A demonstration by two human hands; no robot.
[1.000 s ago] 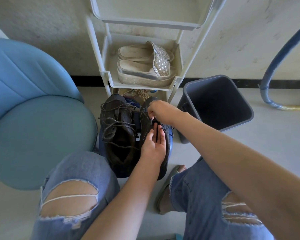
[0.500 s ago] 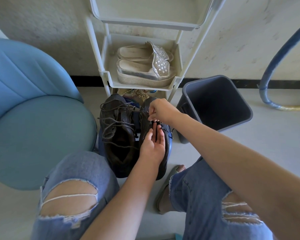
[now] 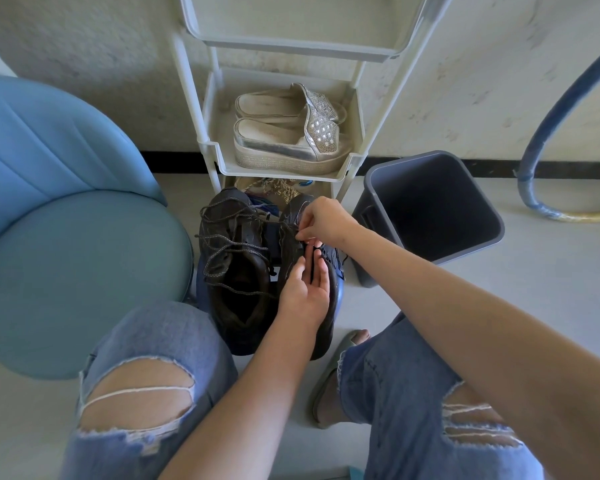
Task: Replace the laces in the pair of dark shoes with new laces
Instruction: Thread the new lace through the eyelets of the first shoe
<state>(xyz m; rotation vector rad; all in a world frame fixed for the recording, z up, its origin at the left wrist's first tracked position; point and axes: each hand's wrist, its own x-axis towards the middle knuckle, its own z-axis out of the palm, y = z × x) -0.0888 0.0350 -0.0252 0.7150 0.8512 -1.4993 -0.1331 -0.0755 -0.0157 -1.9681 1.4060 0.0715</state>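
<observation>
Two dark brown shoes stand side by side on a blue surface between my knees. The left shoe (image 3: 238, 268) is loosely laced with a grey-brown lace (image 3: 229, 247). My left hand (image 3: 303, 292) lies over the right shoe (image 3: 329, 327), its fingers straight and pointing away from me. My right hand (image 3: 323, 218) pinches a lace at the upper part of the right shoe; a strand runs from it leftward to the left shoe. Most of the right shoe's lacing is hidden by my hands.
A white shelf rack (image 3: 219, 157) stands just behind the shoes, with silver platform sandals (image 3: 288, 133) on it. A grey bin (image 3: 430, 202) sits to the right, a blue chair (image 3: 66, 237) to the left. A blue hose (image 3: 548, 126) curves at far right.
My right hand has shifted slightly toward me on the right shoe, still pinching the lace. My left hand has stayed on the shoe.
</observation>
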